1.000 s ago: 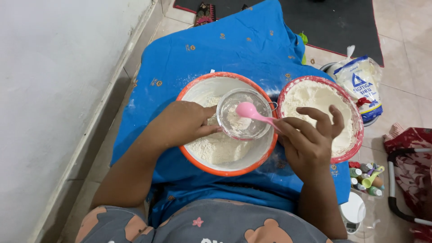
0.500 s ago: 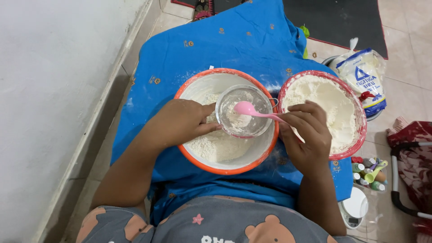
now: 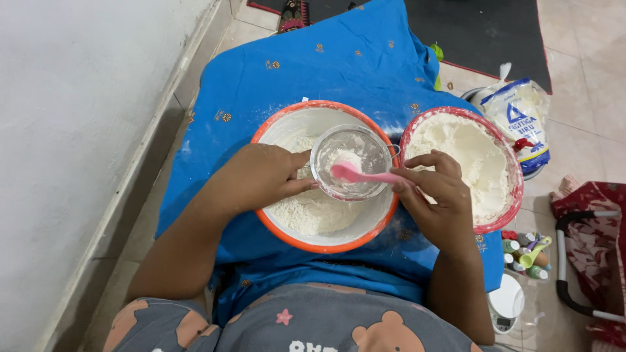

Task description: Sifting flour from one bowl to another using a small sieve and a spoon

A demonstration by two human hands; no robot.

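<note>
Two things are sitting in my hands: a small sieve (image 3: 349, 163) and a pink spoon (image 3: 365, 175). I am holding the sieve over the orange bowl (image 3: 287, 124), toward its 2 o'clock side, my left hand (image 3: 261, 176) closed on its rim at 9 o'clock. My right hand (image 3: 440, 195) is pinching the spoon's handle, the scoop resting in the flour inside the mesh. I am judging the sieve light and stiff, its mesh easily dented, so the rim is the place to grip. Flour is loose and dusty, likely slippery on fingers. At 3 o'clock a red bowl (image 3: 515, 176) of flour is standing, touching the orange one; a flour bag (image 3: 521, 117) is lying beyond it at 1 o'clock. Both bowls are resting on a blue cloth (image 3: 339, 58).
</note>
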